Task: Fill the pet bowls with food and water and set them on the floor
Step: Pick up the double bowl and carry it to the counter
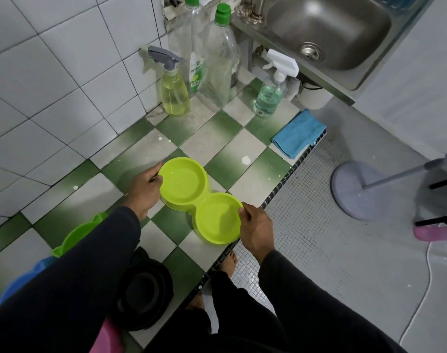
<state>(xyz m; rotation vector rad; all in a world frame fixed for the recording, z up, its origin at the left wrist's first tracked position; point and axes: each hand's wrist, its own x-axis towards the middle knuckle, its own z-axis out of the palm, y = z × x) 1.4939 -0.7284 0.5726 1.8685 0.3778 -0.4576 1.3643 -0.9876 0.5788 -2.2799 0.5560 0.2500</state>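
A lime-green double pet bowl [200, 200] lies on the green-and-white checkered counter [225, 133], close to its front edge. Both round wells look empty. My left hand [144, 191] grips the rim of the far well, thumb inside. My right hand [255, 225] pinches the rim of the near well. A second green bowl [77, 235] sits at the left, partly hidden by my left sleeve. A black bowl [143, 294] lies on the counter below my left arm.
Two spray bottles [175, 90] [268, 95] and two tall clear bottles [220, 59] stand at the back by the tiled wall. A folded blue cloth [297, 133] lies near the counter edge. A steel sink [329, 31] is at the upper right. A fan base [355, 189] stands on the grey floor.
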